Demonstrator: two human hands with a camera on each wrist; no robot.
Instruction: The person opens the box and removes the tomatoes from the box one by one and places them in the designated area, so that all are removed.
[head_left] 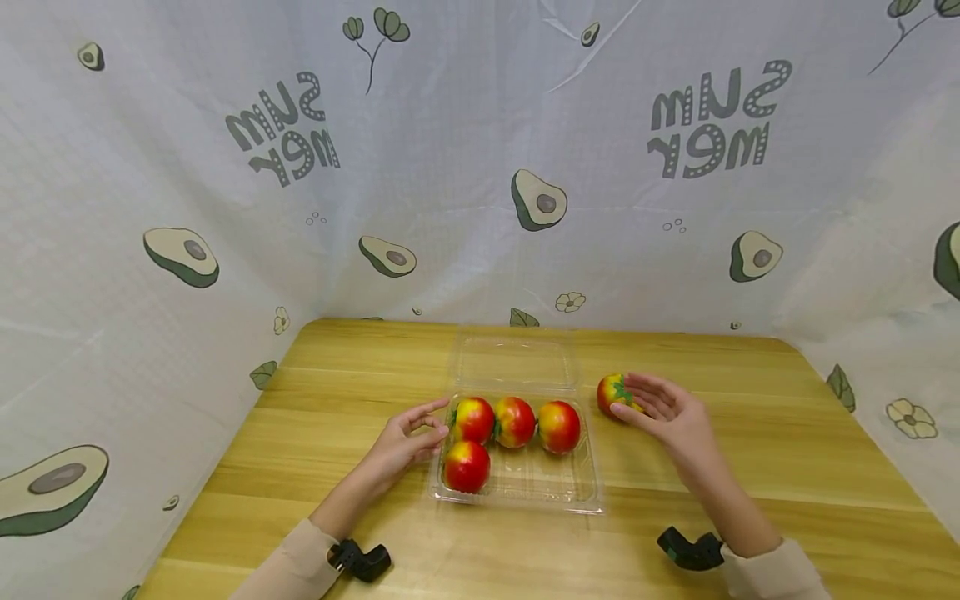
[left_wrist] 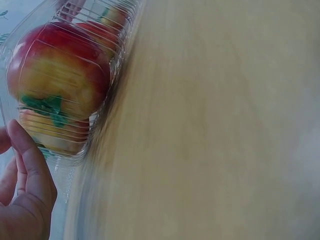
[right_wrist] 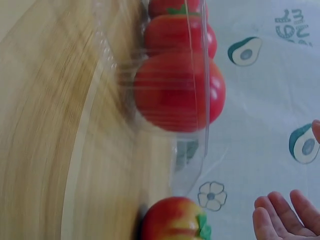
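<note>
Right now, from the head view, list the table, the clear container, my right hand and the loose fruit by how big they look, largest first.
1. Table
2. Clear container, lid included
3. Right hand
4. Loose fruit, partly hidden by that hand

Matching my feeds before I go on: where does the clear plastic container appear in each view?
Head: the container is in the lower middle.
Left wrist: upper left, cut off by the top edge.
Right wrist: upper middle, also cut off at the top.
Shared landmark: the red fruits inside it show in all three.
</note>
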